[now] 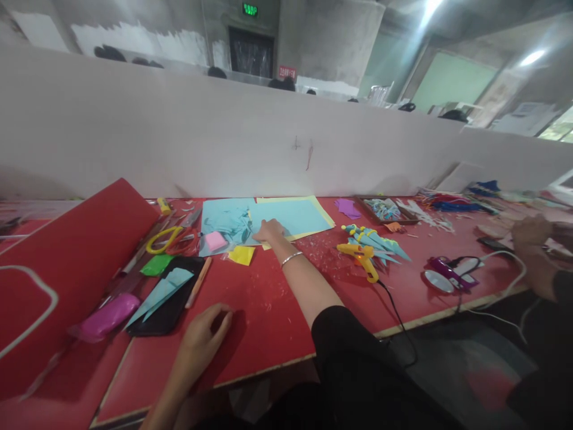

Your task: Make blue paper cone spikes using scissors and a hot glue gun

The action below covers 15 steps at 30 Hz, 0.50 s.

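Note:
My right hand (270, 230) reaches forward to light blue paper at the back of the table. Its fingers are closed at the edge of a heap of cut blue paper pieces (235, 222), with the tips on the paper. Beneath the hand lie blue sheets (290, 216) over a pale yellow one. My left hand (203, 339) rests near the front edge, loosely curved, a gap between thumb and fingers and nothing visible in it. Beside it are a pencil-like stick (198, 282) and a black phone-like slab (166, 313) with folded blue paper (172, 285) on top.
Right of my arm lie a yellow glue gun (362, 258) with a cord and a blue paper figure (373, 240). Yellow-handled scissors (163, 239) and a large red board (76, 269) are at left. A co-worker's hand (532, 233) is at far right, near a purple lamp (452, 276).

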### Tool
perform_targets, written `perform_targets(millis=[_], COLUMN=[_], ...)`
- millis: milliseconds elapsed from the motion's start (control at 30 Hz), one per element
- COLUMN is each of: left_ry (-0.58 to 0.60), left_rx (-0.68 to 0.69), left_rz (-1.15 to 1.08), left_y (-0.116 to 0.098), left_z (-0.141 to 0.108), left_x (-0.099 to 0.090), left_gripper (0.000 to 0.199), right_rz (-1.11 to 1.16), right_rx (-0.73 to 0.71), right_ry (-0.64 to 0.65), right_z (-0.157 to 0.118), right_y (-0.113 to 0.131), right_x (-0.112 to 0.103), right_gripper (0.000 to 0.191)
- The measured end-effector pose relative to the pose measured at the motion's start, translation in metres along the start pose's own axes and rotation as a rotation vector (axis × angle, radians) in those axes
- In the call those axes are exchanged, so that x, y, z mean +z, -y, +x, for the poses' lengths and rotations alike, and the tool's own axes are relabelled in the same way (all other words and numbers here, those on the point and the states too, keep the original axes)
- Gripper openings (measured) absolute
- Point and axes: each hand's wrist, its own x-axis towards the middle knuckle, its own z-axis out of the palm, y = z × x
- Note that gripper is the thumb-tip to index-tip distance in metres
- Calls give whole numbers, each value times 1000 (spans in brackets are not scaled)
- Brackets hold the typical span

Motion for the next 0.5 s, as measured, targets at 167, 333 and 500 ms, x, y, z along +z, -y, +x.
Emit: perform_targets(millis=[167,333,500], left_ry=[7,6,6], left_rx=[19,34,26], left_rz=[8,20,34], left_y=[3,2,-3], left_z=[0,0,-1], left_x=[1,0,-1], left_gripper=[28,28,29], right_rz=[-22,-26,-15], right_rx=[-49,-58,1], right_ry=[38,52,16], right_z=[2,5,3], right_y=[-8,-9,-2], right_x=[-8,-10,-2], right_gripper=[62,62,76])
